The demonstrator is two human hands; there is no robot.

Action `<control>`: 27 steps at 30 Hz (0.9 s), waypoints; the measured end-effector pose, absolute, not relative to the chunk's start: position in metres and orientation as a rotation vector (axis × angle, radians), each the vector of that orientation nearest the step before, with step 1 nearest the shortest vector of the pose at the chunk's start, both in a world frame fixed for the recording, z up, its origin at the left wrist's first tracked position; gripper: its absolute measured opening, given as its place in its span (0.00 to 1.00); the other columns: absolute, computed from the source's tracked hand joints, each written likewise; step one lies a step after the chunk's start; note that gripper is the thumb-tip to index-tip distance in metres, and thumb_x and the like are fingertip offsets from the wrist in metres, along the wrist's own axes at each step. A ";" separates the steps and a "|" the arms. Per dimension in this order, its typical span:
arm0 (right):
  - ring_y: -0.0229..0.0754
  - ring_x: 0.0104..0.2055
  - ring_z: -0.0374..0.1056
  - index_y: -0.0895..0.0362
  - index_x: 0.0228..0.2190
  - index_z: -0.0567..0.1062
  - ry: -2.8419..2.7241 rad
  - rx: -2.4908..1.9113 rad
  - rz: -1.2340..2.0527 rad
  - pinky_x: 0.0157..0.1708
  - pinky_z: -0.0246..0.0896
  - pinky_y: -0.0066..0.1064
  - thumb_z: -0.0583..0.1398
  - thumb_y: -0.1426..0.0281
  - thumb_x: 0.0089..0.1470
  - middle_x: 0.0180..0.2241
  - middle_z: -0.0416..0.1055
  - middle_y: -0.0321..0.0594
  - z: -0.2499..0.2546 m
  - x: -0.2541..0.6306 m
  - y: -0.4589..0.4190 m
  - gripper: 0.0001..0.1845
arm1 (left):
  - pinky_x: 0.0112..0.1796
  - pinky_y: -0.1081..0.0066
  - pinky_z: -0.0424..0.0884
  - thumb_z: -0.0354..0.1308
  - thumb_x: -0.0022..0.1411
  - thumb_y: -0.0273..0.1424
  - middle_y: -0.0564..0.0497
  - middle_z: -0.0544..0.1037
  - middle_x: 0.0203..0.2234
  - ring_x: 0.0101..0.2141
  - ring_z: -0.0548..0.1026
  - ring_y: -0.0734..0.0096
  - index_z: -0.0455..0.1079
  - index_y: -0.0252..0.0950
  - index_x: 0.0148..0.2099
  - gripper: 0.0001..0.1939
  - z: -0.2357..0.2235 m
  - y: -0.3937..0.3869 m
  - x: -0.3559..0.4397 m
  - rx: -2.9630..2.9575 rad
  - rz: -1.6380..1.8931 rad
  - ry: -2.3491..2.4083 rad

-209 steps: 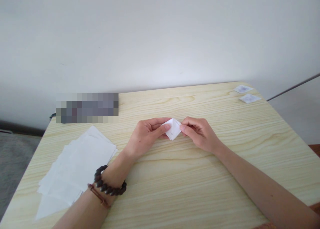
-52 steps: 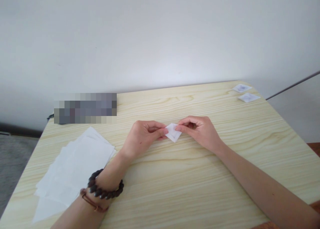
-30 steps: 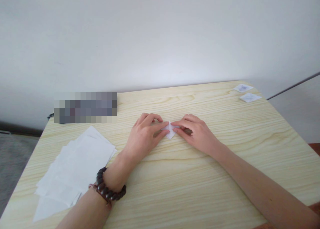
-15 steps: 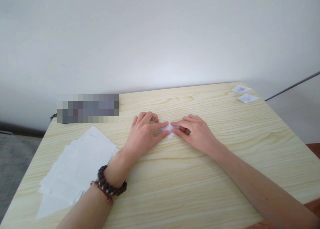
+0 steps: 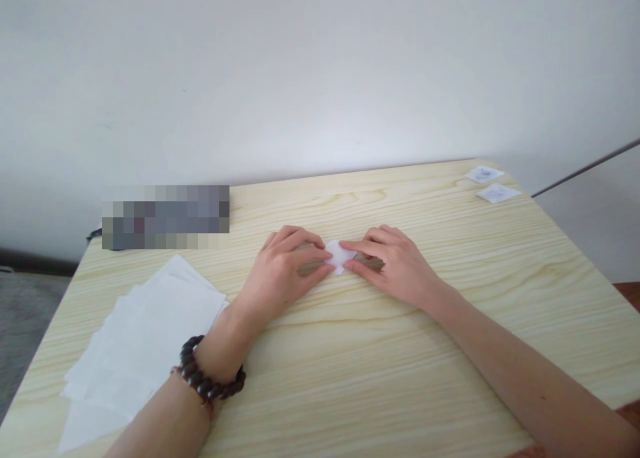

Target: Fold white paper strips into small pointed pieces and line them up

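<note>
A small folded white paper [image 5: 339,256] lies flat on the light wooden table [image 5: 380,351]. My left hand [image 5: 285,268] presses its left side with stretched fingertips. From the other side my right hand [image 5: 393,265] pins the paper's right part, its fingers laid flat too. Most of the paper is hidden under the fingertips. A dark bead bracelet [image 5: 207,381] circles my left wrist.
A loose stack of white paper sheets [image 5: 145,341] lies at the table's left front. Two small folded paper pieces [image 5: 491,183] rest at the far right corner. A blurred dark object [image 5: 165,217] sits at the far left edge by the wall.
The folded paper was held up between both hands, then lowered onto the table. My fingers have spread out flat and now press it down; less of it shows.
</note>
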State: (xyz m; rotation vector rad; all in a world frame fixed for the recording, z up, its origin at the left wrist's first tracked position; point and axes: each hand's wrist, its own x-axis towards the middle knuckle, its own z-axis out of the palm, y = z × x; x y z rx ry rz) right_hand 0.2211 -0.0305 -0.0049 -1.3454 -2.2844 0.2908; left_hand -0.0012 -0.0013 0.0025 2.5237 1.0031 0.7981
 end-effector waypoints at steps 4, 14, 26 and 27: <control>0.45 0.37 0.65 0.55 0.46 0.77 -2.284 -1.382 0.301 0.43 0.60 0.39 0.60 0.56 0.57 0.34 0.72 0.42 -0.003 0.221 -0.032 0.21 | 0.44 0.61 0.69 0.61 0.61 0.33 0.47 0.79 0.39 0.43 0.72 0.62 0.78 0.39 0.39 0.06 0.002 0.002 -0.004 2.514 0.793 0.968; 0.46 0.37 0.65 0.55 0.43 0.77 -2.208 -1.455 0.295 0.40 0.57 0.39 0.62 0.63 0.55 0.32 0.72 0.41 -0.001 0.213 -0.035 0.14 | 0.42 0.64 0.67 0.62 0.60 0.32 0.48 0.78 0.37 0.40 0.73 0.65 0.79 0.40 0.38 0.05 0.000 0.000 -0.001 2.508 0.791 0.946; 0.45 0.38 0.66 0.54 0.43 0.78 -2.248 -1.415 0.295 0.43 0.59 0.39 0.60 0.60 0.58 0.33 0.73 0.39 -0.003 0.217 -0.032 0.15 | 0.37 0.67 0.70 0.60 0.62 0.30 0.50 0.78 0.30 0.34 0.72 0.68 0.77 0.36 0.34 0.06 0.002 -0.003 0.003 2.492 0.821 0.990; 0.45 0.38 0.66 0.54 0.43 0.78 -2.264 -1.403 0.289 0.43 0.60 0.39 0.59 0.60 0.58 0.34 0.73 0.40 -0.003 0.218 -0.032 0.15 | 0.37 0.67 0.70 0.60 0.62 0.31 0.50 0.78 0.30 0.34 0.72 0.68 0.77 0.36 0.34 0.07 0.002 -0.003 0.003 2.502 0.809 1.002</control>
